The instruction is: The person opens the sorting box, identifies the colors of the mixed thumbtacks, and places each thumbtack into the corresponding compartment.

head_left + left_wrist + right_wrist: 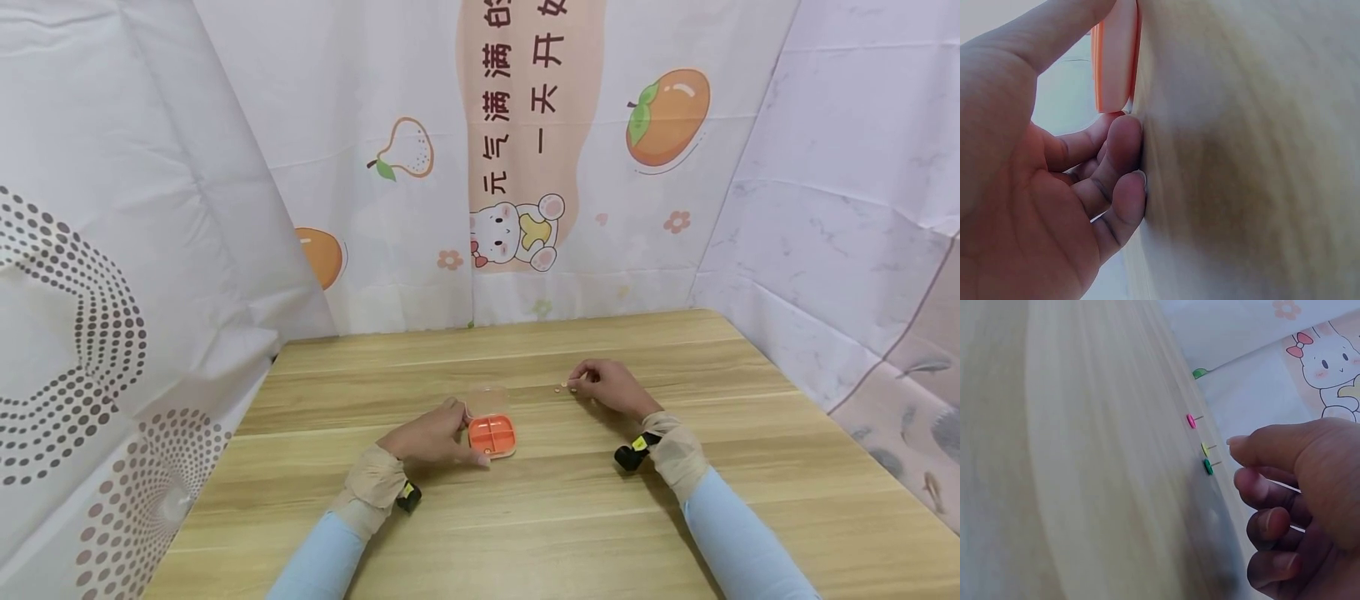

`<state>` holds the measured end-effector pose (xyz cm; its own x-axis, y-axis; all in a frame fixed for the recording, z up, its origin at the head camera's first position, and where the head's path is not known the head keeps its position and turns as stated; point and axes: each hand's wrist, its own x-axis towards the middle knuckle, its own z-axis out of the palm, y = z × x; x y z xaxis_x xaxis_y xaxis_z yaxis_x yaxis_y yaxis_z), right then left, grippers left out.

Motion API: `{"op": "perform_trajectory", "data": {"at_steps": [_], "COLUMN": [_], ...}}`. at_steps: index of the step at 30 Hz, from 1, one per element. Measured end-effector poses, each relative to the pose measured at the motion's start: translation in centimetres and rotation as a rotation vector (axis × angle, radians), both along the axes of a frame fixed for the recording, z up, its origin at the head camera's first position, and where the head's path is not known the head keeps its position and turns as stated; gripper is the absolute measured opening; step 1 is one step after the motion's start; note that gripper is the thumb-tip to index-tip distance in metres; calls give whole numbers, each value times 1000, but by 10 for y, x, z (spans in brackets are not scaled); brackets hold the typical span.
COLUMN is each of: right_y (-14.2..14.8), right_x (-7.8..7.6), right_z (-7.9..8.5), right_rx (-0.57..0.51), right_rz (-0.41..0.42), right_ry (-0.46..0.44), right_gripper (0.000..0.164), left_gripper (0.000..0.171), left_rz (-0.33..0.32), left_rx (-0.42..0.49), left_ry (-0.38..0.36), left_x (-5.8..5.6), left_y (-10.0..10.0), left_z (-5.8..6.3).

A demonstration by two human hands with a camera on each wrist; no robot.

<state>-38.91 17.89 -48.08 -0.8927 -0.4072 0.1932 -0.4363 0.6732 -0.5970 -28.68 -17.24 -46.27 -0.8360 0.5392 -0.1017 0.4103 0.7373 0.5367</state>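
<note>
Orange box (492, 436) is flat on the worktop (562, 517), approx 11 o'clock from me, its 4 comps. facing up. Clear lid (487, 401) is flipped back, pointing to 12. Long axis of the box looks approx 9-to-3, but hard to call w/ the view this slanted. One loaded tack (487, 451) is in the 7 o'clock comp.; too small to tell which way its pin points.

My L hand (431, 437) is at the box's 9 o'clock, holding it betw. thumb (near edge) & index (far L corner); other fingers bent, by the worktop.

My R hand (611, 387) is approx 1 o'clock from me, well apart from the L. Thumb & index tips have a gap, nothing seen betw. them; other fingers loosely bent. Just off its 9 o'clock side: pink tack (1191, 421), yellow tack (1205, 449), green tack (1208, 467). All sit head down, pins pointing up off the worktop, i.e. long axes upright. Yellow & green are close together, pink a bit apart. Printed cloth (420, 217) hangs at 12, behind the worktop.
</note>
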Motion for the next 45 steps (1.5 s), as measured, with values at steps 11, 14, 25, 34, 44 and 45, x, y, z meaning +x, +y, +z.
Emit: {"op": "perform_trajectory", "data": {"at_steps": [11, 14, 25, 34, 44, 45], "right_y": [4, 4, 2, 1, -3, -3], "right_x": [1, 1, 1, 3, 4, 4], "right_z": [0, -1, -3, -3, 3, 4], "right_rx": [29, 36, 66, 20, -454, -538], "right_rz": [15, 10, -1, 2, -66, -57], "right_ry": [-12, -9, 31, -19, -459, -532], "right_gripper": [14, 13, 11, 11, 22, 21], "left_gripper": [71, 71, 72, 71, 74, 74], "left_rz": [8, 7, 10, 6, 5, 5], "left_rx": [-10, -8, -21, -16, -8, -9], "left_ry": [-4, -1, 6, 10, 10, 11], "left_x": [1, 1, -1, 0, -2, -2], "left_y": [1, 1, 0, 0, -1, -1], "left_z": [1, 2, -2, -2, -4, -4]}}
